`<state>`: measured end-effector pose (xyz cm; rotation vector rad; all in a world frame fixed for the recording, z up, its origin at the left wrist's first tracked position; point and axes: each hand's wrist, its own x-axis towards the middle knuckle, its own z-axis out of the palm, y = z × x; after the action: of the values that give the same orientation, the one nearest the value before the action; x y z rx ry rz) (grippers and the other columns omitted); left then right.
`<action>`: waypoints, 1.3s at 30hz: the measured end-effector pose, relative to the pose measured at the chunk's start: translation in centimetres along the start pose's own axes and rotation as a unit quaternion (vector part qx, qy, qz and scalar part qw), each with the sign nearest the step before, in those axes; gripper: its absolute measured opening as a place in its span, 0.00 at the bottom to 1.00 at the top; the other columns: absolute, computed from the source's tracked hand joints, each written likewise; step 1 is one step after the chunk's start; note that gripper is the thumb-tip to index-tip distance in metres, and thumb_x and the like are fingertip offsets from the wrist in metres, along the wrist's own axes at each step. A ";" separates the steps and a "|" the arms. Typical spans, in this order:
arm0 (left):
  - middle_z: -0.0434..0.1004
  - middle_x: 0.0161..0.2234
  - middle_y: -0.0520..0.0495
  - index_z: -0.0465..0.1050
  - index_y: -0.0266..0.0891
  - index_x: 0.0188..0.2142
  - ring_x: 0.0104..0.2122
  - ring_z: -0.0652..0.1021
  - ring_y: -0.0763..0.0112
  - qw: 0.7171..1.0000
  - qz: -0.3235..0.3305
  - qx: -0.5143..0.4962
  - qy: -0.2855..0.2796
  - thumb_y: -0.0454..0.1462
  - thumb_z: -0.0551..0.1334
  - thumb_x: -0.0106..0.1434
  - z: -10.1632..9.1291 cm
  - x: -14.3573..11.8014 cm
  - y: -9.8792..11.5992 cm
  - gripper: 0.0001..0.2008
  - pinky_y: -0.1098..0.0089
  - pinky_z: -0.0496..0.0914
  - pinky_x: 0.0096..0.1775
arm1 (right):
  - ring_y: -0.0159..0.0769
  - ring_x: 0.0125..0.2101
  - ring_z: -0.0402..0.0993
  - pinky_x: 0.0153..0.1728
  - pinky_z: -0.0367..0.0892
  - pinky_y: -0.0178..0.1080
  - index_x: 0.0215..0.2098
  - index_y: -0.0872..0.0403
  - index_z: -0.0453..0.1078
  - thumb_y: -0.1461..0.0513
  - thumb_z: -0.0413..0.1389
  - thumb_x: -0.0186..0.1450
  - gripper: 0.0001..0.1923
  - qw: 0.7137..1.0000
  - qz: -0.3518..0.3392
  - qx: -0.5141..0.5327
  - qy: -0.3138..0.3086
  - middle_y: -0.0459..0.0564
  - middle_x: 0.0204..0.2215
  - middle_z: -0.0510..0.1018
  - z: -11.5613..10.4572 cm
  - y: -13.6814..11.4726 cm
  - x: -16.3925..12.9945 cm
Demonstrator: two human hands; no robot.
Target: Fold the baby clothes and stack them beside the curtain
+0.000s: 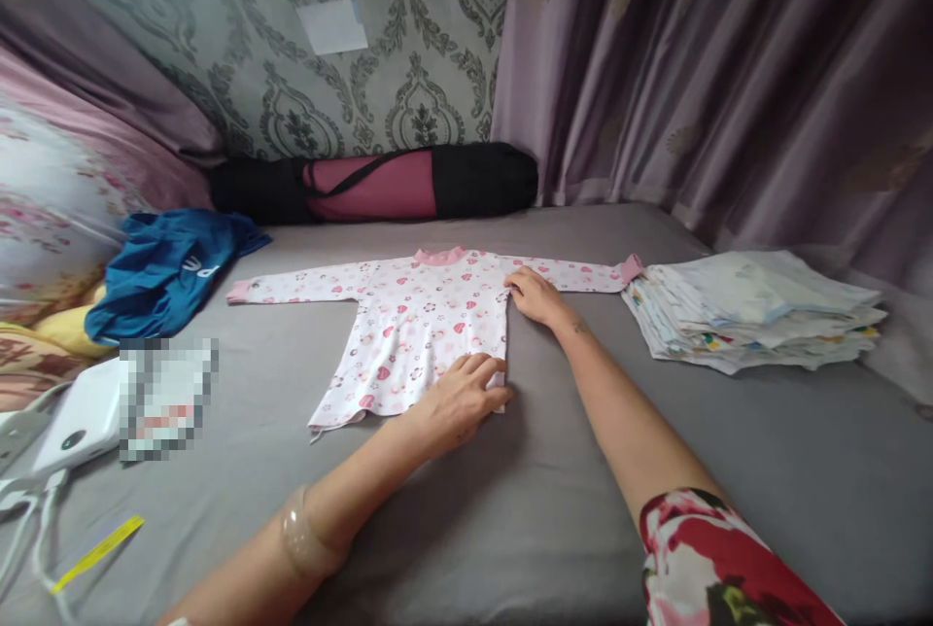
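A small white long-sleeved shirt (pixel 408 325) lies spread on the grey sheet, printed with pink hearts and flowers. Its neckband and cuffs are pink, and both sleeves stretch out sideways. At the shirt's lower right side, my left hand (pixel 463 398) has its fingers curled on the edge near the hem, covering that corner. My right hand (pixel 537 297) pinches the cloth under the right sleeve, at the armpit. The right cuff touches a stack of folded white cloths (pixel 758 305).
A blue cloth (pixel 171 266) and a white power bank (pixel 84 417) with cables lie on the left, near a yellow strip (pixel 98 553). A black and maroon rolled bag (pixel 371 184) rests against the patterned wall. Purple curtains (pixel 700 62) hang at the back right.
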<state>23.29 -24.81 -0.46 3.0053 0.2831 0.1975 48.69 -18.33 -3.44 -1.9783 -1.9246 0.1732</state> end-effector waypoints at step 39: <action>0.75 0.40 0.45 0.69 0.40 0.42 0.40 0.74 0.67 0.976 -0.166 -0.111 0.092 0.30 0.50 0.68 3.0 4.1 5.0 0.10 0.68 0.71 0.43 | 0.37 0.46 0.71 0.44 0.65 0.37 0.45 0.48 0.75 0.67 0.45 0.69 0.17 0.998 0.002 -0.052 0.046 0.48 0.47 0.76 -0.5 1.3 -0.5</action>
<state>28.57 -29.23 -2.31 2.6707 0.7209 0.4416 50.01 -18.85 -3.52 -2.0191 -1.9074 -0.0180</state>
